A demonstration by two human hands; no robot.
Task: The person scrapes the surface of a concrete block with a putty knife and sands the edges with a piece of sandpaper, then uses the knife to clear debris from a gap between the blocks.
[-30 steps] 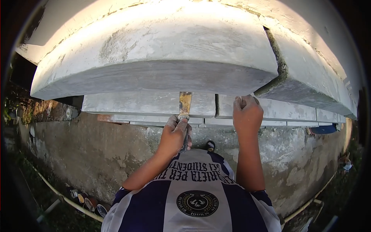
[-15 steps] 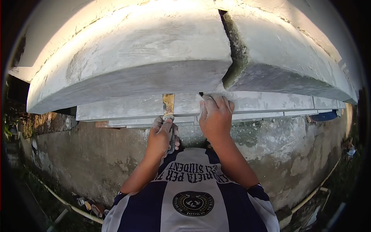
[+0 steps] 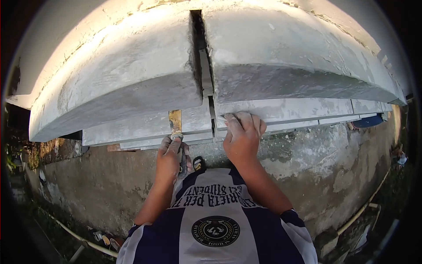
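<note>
My left hand (image 3: pixel 172 152) is closed around the handle of a putty knife (image 3: pixel 175 120), its stained, yellowish blade pointing up in front of the lower slab (image 3: pixel 145 125). My right hand (image 3: pixel 245 130), dusted grey, is closed with bent fingers at the lower slab's face, just right of a narrow dark gap (image 3: pixel 212 112). A small dark edge shows by its fingertips; what it is stays hidden. Above both hands juts a thick curved grey slab (image 3: pixel 132 75), split by a deep dark slot (image 3: pixel 198 33).
Beneath the slabs is a stained concrete wall (image 3: pixel 307 171). A pale pipe (image 3: pixel 85 240) runs low on the left, near several small objects on the ground. A dark blue object (image 3: pixel 368 121) sits under the slabs at the right.
The view has shifted, so the slot now appears further left and straighter. My right hand has come off the lower gap to its right. My left hand still holds the putty knife.
</note>
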